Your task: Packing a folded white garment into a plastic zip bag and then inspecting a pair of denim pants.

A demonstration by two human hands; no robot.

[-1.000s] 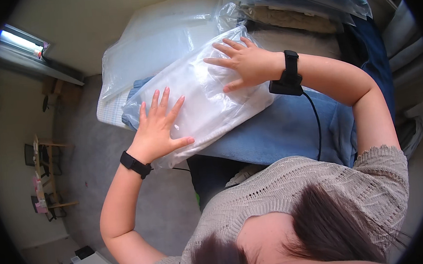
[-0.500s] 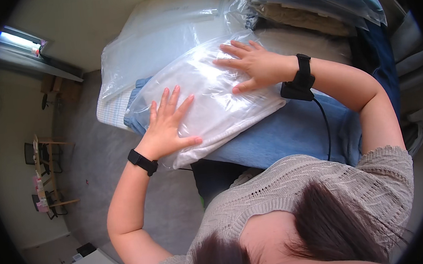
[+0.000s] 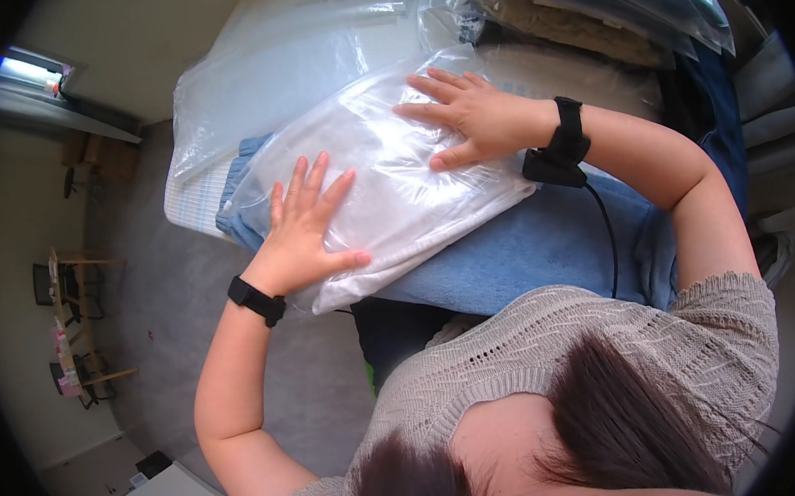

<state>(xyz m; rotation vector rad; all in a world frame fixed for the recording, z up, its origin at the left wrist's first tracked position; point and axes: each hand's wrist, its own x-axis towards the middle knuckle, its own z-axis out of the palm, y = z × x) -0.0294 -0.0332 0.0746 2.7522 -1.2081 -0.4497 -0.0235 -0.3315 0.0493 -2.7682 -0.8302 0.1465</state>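
A folded white garment in a clear plastic bag (image 3: 383, 171) lies in front of me. Both palms press on its shiny film. My left hand (image 3: 300, 232) is spread flat near the bag's left end, fingers apart. Further right and farther back, my right hand (image 3: 467, 119) also lies flat with fingers spread. Blue denim (image 3: 509, 259) lies underneath and shows along the near side, and a gathered light-blue edge (image 3: 244, 190) sticks out at the left. The garment's white hem shows at the near edge of the bag.
Flat clear plastic bags (image 3: 292, 53) lie behind. A stack of bagged folded clothes (image 3: 584, 14) stands at the back right. A striped board-like edge (image 3: 196, 207) juts out at the left. From the band on my right wrist a black cable (image 3: 611, 233) hangs down.
Both hands stay flat on the bag, and the left has shifted slightly left and back. The whole view has drifted a little; the bag looks much the same.
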